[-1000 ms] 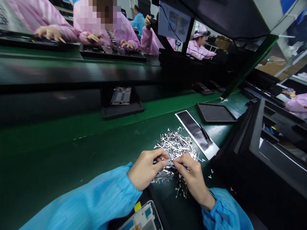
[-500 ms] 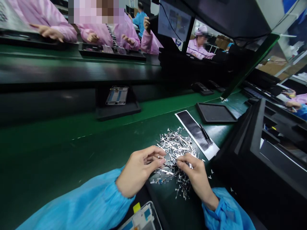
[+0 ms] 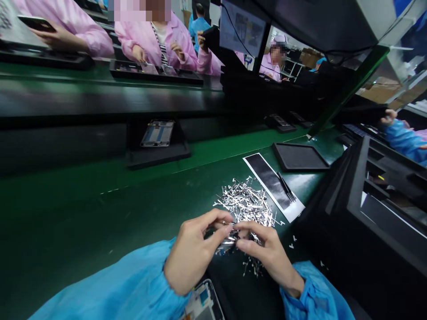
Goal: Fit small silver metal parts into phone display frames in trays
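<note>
A loose pile of small silvery strips [image 3: 245,200], many of them T-shaped, lies on the green table under my fingertips. My left hand [image 3: 196,249] is at the pile's near left side, thumb and forefinger bent together; what they pinch is too small to make out. From the right, my right hand [image 3: 270,246] reaches over the near part of the pile. Its forefinger meets the left fingertips, and its thumb stands apart from the forefinger. Below my left wrist, an opened phone-like frame [image 3: 207,302] is partly covered by my blue sleeve.
Black tweezers [image 3: 286,186] rest on a white-edged black sheet [image 3: 267,178] beyond the pile. Behind it is a shallow black tray [image 3: 300,158]. A black compartment box [image 3: 356,195] stands at right. Another tray [image 3: 160,158] carries a phone frame [image 3: 157,133]. Co-workers [image 3: 156,40] sit opposite.
My right hand has moved left to meet my left hand, and its thumb and forefinger have parted. My left hand has shifted slightly nearer. The far tray with the phone frame has slid left.
</note>
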{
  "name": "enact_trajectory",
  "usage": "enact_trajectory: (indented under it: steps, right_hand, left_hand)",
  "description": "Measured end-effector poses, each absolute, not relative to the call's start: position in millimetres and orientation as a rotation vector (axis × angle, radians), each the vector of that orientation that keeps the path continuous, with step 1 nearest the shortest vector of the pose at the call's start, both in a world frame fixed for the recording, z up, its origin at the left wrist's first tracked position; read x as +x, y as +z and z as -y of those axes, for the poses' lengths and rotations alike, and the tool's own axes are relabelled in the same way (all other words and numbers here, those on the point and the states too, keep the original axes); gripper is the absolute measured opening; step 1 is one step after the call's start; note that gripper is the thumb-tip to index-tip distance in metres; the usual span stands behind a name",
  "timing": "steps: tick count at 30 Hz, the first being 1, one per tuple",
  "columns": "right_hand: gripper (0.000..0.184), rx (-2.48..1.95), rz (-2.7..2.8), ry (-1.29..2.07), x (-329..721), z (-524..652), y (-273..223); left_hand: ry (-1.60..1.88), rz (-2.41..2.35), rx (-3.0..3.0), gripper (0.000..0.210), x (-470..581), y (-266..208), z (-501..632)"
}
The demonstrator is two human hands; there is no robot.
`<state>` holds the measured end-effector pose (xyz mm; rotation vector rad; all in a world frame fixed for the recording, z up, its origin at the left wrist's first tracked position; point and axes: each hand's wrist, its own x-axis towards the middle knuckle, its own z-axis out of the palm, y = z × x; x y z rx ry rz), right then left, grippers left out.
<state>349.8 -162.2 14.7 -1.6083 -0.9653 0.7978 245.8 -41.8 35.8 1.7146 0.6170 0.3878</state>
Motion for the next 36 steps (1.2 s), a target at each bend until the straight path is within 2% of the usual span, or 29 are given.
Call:
enact_trajectory:
  steps: [5,9,13,16,21,26,36]
  right_hand:
    - [0.018,-1.648,0.956,0.833,348,162,15]
    - [0.018,-1.742,0.916,0.702,350,163,11]
    - [0.021,-1.811,0.984,0.557,347,164,7]
    - [0.012,-1.736,1.113,0.604,345,163,7]
    - [0.028,-1.629,1.093,0.626,345,162,10]
    - [0.031,-1.566,1.079,0.652,342,164,14]
    - [0.016,-1.441,0.949,0.623,345,175,16]
  left_hand:
    - [0.519,-0.586,1.958,0.012,241,31,44]
    - [0.59,-0.582,2.064,0.013,240,30,43]
    - [0.5,-0.577,2.047,0.013,242,30,45]
    - [0.433,-0.552,1.909,0.012,245,30,49]
    - [0.431,-0.537,1.555,0.015,250,32,55]
    - [0.45,-0.517,1.68,0.015,250,36,60]
    - [0.496,-0.422,2.132,0.019,236,49,67]
